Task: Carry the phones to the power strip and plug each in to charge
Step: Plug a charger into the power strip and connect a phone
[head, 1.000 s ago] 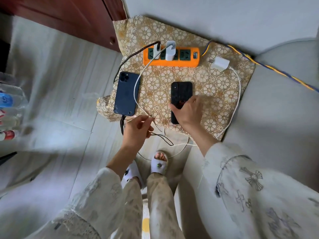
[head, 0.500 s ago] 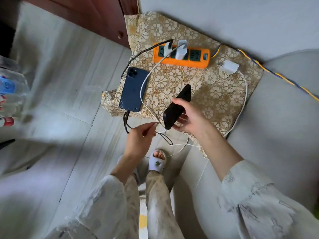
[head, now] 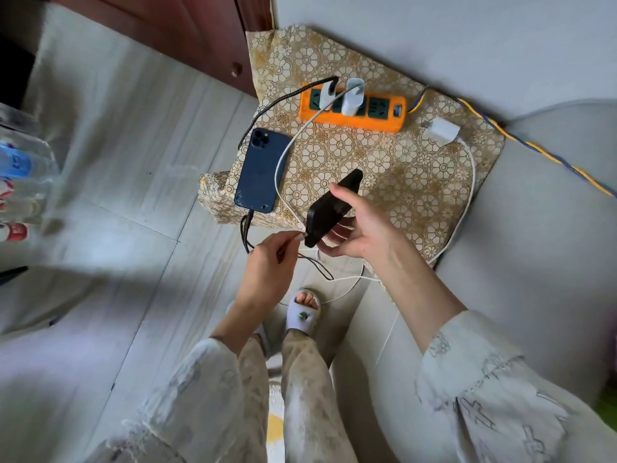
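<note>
The right hand (head: 362, 230) is gripping the black phone (head: 329, 210), thumb along its upper edge and fingers curled beneath, and is holding it tilted in the air just in front of the orange power strip's (head: 354, 115) patterned cloth (head: 394, 175). The left hand (head: 270, 262) is pinching the plug end of a white cable (head: 283, 162) between its fingertips and is pressing that end against the lower edge of the black phone; whether the plug is seated cannot be told. This cable is looping back over the cloth to a white charger (head: 353, 96) sitting in the power strip. The blue phone (head: 262, 172) is lying back up on the cloth, in front of the strip's left end, with a black cable (head: 283, 100) running from its lower edge round to a second plug in the strip. A loose white adapter (head: 440, 132) is resting just in front of the strip's right end, its own cord curving down the cloth's right edge.
</note>
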### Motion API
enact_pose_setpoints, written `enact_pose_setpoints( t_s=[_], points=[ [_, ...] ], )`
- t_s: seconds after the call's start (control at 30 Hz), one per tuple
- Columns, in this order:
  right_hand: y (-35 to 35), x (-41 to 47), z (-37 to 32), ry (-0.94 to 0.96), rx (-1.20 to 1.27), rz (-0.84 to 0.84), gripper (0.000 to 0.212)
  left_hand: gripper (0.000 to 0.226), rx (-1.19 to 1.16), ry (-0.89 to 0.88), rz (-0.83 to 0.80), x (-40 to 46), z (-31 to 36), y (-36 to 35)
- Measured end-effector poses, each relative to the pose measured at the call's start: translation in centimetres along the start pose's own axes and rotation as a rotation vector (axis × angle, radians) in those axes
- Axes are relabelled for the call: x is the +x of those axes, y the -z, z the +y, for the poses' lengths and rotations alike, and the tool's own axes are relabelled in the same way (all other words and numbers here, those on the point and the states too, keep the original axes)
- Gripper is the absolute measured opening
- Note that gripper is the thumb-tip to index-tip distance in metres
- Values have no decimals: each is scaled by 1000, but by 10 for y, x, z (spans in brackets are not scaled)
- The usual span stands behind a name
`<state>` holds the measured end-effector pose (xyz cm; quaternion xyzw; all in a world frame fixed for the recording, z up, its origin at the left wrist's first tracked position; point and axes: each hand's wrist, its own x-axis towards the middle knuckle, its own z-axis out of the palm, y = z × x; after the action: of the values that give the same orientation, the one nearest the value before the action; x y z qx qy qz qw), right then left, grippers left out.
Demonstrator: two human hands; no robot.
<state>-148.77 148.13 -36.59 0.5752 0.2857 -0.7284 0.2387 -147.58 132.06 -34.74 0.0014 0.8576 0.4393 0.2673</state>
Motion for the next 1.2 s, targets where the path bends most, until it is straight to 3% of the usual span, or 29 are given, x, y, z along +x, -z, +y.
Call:
enact_pose_setpoints(
  t_s=[0.37,0.7,0.77,0.87,0.93,1.1,1.2],
  points=[
    [-8,-7,20,71,-2,56,34,22,332,-175,100,-5,4,1],
    [-16,-15,24,106,-69,121,27,19,282,-80,136,-12,8,-1],
    [-13,-16,22,129,-108,122,29,20,281,-40,66,-13,3,-1],
    [-4,-15,17,158,-214,170,45,25,330,-14,-255,-3,-3,-4],
    [3,-14,13,189,-280,217,47,30,304,16,-375,12,-7,-5],
    [24,-5,10,259,-364,311,44,61,289,115,-119,65,-26,3],
    [32,2,9,276,-421,315,49,70,269,56,-88,92,-18,1]
  ],
)
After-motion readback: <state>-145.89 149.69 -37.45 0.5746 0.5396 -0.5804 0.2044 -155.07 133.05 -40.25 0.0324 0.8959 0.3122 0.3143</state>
